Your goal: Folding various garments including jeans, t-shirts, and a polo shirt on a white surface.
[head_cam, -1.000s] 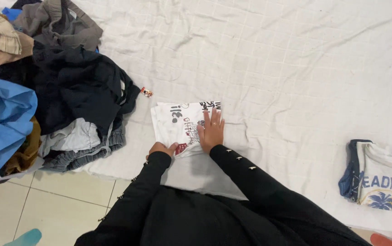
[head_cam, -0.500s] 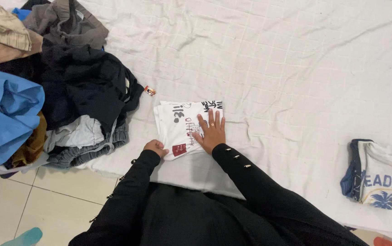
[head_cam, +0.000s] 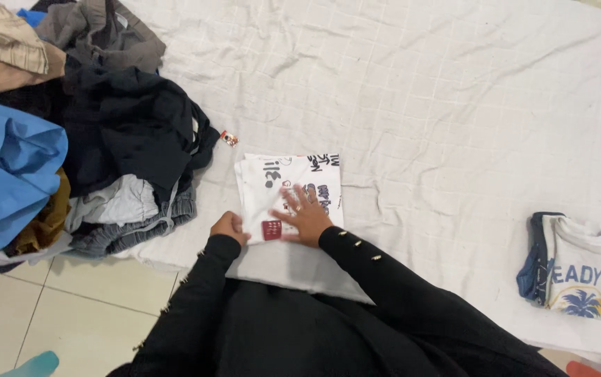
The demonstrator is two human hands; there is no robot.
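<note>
A white printed T-shirt [head_cam: 276, 178], folded into a rectangle, lies on the white quilted sheet [head_cam: 419, 91] near its front edge. My right hand [head_cam: 304, 216] lies flat on the shirt with fingers spread, pressing it down. My left hand [head_cam: 230, 227] is curled at the shirt's lower left corner, gripping its edge. Both arms wear black sleeves with small studs.
A heap of loose clothes [head_cam: 105, 139], black, grey, blue and tan, covers the left side of the sheet. A folded white and navy shirt with a palm print [head_cam: 580, 276] lies at the right. A small red tag [head_cam: 228, 138] rests beside the heap. Tiled floor [head_cam: 70, 314] shows lower left.
My right hand has slid down the folded shirt toward me, smoothing it. My left hand has stayed at the lower left corner.
</note>
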